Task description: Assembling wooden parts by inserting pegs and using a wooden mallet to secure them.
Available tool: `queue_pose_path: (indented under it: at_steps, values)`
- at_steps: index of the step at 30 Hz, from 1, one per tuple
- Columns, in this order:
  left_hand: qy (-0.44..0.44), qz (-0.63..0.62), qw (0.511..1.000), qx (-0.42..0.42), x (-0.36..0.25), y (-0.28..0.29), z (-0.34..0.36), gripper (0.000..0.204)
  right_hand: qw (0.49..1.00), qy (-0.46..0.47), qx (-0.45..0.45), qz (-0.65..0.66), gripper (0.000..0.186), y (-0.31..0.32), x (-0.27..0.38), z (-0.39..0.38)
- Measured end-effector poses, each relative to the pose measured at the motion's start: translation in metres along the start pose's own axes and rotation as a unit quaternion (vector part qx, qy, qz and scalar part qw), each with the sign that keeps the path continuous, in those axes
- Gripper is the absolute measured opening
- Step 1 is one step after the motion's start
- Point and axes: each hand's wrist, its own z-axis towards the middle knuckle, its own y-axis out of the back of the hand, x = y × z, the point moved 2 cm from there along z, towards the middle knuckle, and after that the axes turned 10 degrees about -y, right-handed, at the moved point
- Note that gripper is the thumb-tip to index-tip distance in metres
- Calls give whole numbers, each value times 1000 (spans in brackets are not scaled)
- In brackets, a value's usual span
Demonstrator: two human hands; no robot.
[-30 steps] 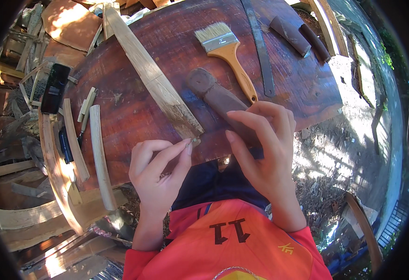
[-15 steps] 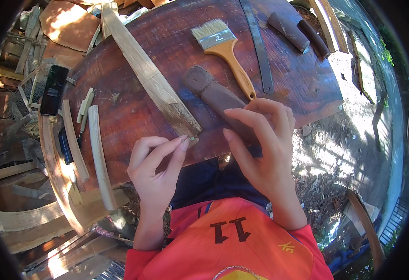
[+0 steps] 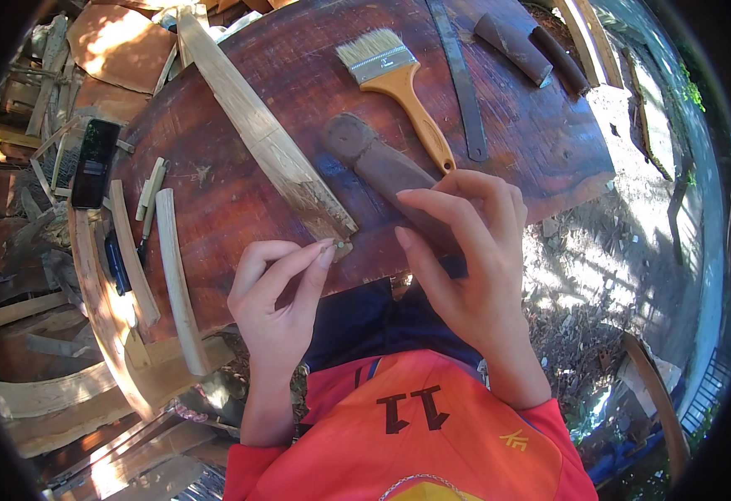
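My left hand (image 3: 278, 301) pinches a tiny greenish object (image 3: 339, 245) between thumb and index finger, beside the near end of a long pale wooden plank (image 3: 265, 142); the object is too small to name. My right hand (image 3: 465, 267) is open, fingers curved and apart, above the near part of a long brown sandpaper-like piece with a rounded far end (image 3: 374, 167). Beyond it lie a wide paintbrush (image 3: 407, 100) with an orange handle and a dark flat metal strip (image 3: 457, 79). They rest on a dark reddish wooden board (image 3: 182, 125).
A black phone (image 3: 93, 163), wooden sticks (image 3: 180, 280) and a dark blue tool (image 3: 117, 271) lie at the left, amid scrap wood (image 3: 31, 334). Two rolled brown sheets (image 3: 513, 50) lie at the back right. Beyond the board is sunlit ground (image 3: 599, 267) with debris and a pale wall.
My left hand has moved slightly up and left, still pinching the small object. My right hand has shifted a little up, fingers still apart. The board's contents appear slightly higher in view.
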Motion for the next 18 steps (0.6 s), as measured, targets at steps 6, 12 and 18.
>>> queue_pose_path:
  at_steps: [6, 12, 18]
  values:
    - [-46, 49, 998, -5, -1, -1, 1, 23, 1000, -5, 1, 2, 38, 0, 0, -1]
    - [-115, 135, 984, -16, -6, 5, 5, 23, 1000, -7, 17, -12, 41, 0, 8, 0]
    - [-132, 141, 981, -8, -8, 6, 6, 24, 999, -18, -3, -50, 43, 0, 13, 3]
